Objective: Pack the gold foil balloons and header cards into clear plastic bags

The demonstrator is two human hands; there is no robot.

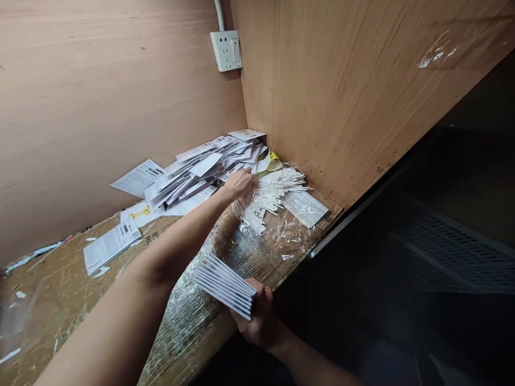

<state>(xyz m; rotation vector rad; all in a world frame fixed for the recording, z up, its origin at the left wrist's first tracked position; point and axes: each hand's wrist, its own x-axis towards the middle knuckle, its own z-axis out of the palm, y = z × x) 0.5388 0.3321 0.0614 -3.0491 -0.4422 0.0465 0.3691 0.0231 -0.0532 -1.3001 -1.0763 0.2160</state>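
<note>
My left hand [240, 183] reaches far forward to where a heap of printed paper leaflets [189, 174] meets a fanned bundle of thin white sticks [277, 187]. Its fingers are curled, and their tips are hidden, so what they grip does not show. In my right hand [259, 316], near the front edge of the table, is a neat stack of folded white leaflets [225, 287], held at its right end with the folded edges facing up. Clear plastic film [287, 236] lies crumpled around the sticks.
Wooden panels [314, 80] form a corner behind the table [60, 289], with a wall socket [226, 51] on it. Loose leaflets [112, 246] lie at the left. A yellow-and-white curled sheet [269, 162] stands behind the sticks. Right of the table's edge is dark.
</note>
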